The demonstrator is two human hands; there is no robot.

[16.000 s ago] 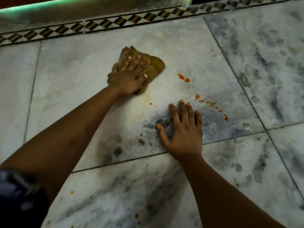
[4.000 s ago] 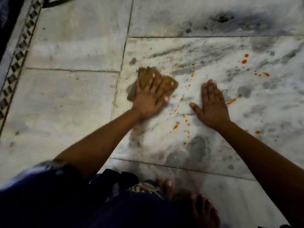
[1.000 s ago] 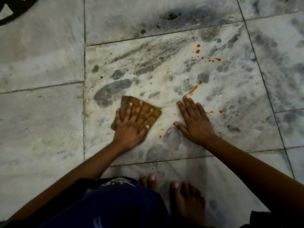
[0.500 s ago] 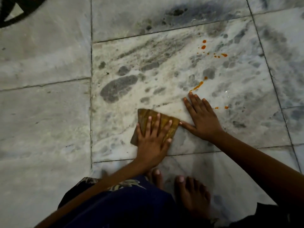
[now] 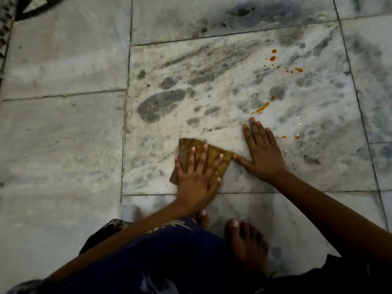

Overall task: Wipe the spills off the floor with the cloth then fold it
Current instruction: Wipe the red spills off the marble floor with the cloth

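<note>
— Crouching barefoot, the person presses the left hand (image 5: pixel 196 179) flat on the brown cloth (image 5: pixel 188 148), fingers spread.
— And the right hand (image 5: pixel 262 152)?
— Flat on the marble floor (image 5: pixel 63 134) just beside it, fingers straight, thumb touching the cloth's corner.
— Any mess showing?
— Orange spills (image 5: pixel 262 108) beyond the right fingertips, more drops (image 5: pixel 273 58) farther off.

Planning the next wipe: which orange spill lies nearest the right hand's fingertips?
The long orange streak just beyond the right hand; the other spills are small round drops farther off.
</note>
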